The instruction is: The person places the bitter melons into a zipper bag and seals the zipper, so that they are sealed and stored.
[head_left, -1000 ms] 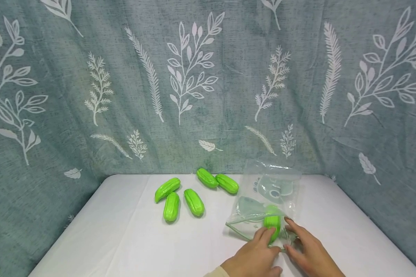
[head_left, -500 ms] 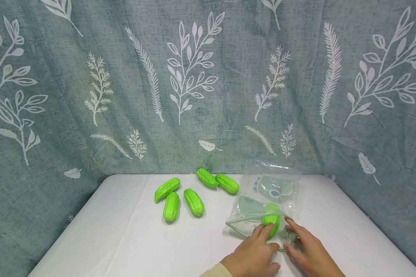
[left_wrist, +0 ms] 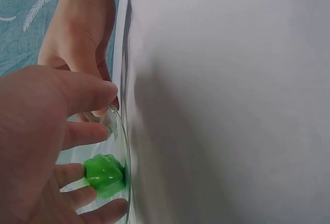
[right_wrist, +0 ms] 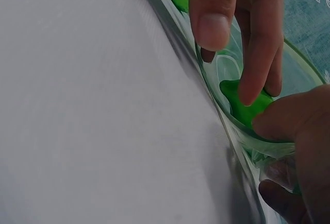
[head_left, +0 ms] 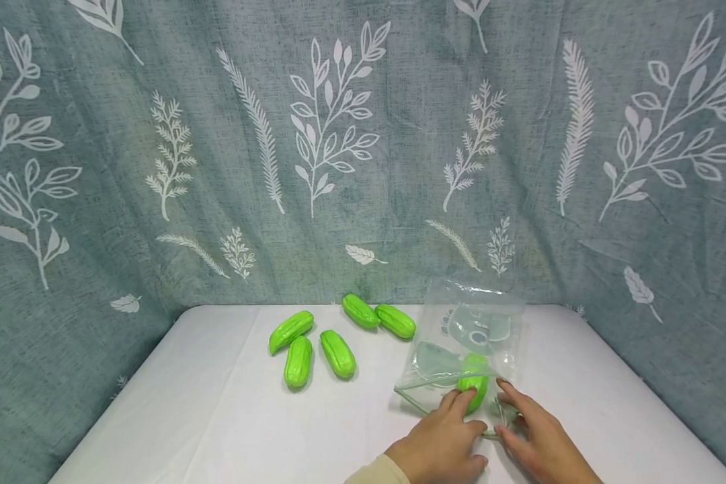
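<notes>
A clear zip bag [head_left: 435,359] with a pale green cartoon print and green rim lies at the right of the table, mouth towards me. Inside its mouth is a ridged green fruit [head_left: 474,380], elongated like a small cucumber; its lobed end [left_wrist: 105,175] shows in the left wrist view. My left hand [head_left: 441,440] reaches into the mouth, fingertips touching that end, fingers mostly extended, thumb apart. With its index finger inside and thumb outside, my right hand [head_left: 541,437] pinches the bag's right edge; the right wrist view shows the rim [right_wrist: 263,140] between them.
Several matching green fruits lie to the left on the white table [head_left: 248,423]: a front one [head_left: 298,361], one beside it [head_left: 337,353], and a back pair with one [head_left: 396,321] near the bag. A patterned grey-green curtain [head_left: 399,222] surrounds the back and sides.
The green fruit has slid slightly deeper into the bag, away from me, with my left fingertips following it. My right hand stays at the bag's edge.
</notes>
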`<state>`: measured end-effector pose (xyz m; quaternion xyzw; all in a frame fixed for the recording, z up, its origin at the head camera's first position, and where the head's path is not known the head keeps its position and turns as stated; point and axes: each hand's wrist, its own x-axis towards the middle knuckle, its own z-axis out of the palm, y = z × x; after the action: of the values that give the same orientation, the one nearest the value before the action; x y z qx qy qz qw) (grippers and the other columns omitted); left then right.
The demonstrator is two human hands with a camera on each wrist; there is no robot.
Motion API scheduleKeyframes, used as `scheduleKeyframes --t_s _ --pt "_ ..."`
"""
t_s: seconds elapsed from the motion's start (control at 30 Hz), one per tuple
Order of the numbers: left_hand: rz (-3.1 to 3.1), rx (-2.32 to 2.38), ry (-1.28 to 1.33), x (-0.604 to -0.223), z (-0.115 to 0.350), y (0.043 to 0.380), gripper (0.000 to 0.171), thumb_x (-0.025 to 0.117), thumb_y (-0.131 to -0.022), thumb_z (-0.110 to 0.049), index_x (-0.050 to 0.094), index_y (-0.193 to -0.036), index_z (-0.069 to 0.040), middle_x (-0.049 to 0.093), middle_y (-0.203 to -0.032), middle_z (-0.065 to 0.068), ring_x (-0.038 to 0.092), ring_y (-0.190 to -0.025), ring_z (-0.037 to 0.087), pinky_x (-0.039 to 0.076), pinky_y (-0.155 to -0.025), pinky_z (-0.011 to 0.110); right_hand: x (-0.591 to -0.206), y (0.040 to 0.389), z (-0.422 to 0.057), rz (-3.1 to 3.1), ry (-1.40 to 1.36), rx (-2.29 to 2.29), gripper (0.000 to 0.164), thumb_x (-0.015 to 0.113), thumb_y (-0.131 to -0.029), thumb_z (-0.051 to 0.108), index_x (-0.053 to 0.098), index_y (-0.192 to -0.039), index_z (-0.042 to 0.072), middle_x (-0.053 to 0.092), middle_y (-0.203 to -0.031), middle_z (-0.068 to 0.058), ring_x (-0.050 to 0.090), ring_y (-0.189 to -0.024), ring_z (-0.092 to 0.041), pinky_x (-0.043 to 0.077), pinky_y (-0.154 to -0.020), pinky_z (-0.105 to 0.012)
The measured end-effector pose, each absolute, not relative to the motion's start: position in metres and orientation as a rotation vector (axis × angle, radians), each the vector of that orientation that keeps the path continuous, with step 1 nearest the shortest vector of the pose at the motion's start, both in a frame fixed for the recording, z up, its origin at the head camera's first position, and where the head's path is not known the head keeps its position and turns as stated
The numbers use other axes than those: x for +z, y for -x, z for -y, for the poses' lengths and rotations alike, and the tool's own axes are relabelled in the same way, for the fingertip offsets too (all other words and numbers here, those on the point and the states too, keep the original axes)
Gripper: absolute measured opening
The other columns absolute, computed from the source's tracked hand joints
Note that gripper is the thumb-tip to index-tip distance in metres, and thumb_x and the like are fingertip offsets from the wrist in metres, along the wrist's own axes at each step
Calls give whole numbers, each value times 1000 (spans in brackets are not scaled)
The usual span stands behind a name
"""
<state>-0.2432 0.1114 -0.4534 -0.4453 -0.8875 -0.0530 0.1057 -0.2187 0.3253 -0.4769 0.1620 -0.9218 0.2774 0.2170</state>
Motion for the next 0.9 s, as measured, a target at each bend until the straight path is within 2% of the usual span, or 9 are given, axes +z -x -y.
scheduleKeyframes --t_s 0.27,0.43,0.63,0.9 --pt "2633 -169 1308 -452 -114 245 44 63 -93 -49 66 -130 -27 32 -157 5 34 -140 21 43 -104 27 -476 220 -325 2592 -422 790 75 82 -81 9 47 -146 2 65 -123 -9 63 -108 -29 57 -79 -32" --pt "2661 -185 1287 -451 -115 247 47 62 -93 -50 63 -132 -23 33 -156 5 35 -140 20 43 -103 28 -475 221 -324 2595 -419 788 75 82 -81 9 47 -147 4 65 -123 -7 63 -108 -28 57 -79 -32" --pt "2668 -172 1274 -449 -117 249 47 62 -93 -49 63 -129 -18 33 -157 4 34 -141 20 42 -105 27 -475 220 -325 2575 -446 773 75 83 -80 10 47 -146 3 65 -122 -7 64 -107 -28 57 -78 -32" --pt "2639 -148 1261 -452 -120 253 44 62 -93 -50 66 -124 -19 36 -155 6 36 -140 19 42 -103 25 -475 220 -325 2542 -454 764 76 84 -78 8 49 -145 3 66 -121 -6 64 -105 -25 58 -76 -31"
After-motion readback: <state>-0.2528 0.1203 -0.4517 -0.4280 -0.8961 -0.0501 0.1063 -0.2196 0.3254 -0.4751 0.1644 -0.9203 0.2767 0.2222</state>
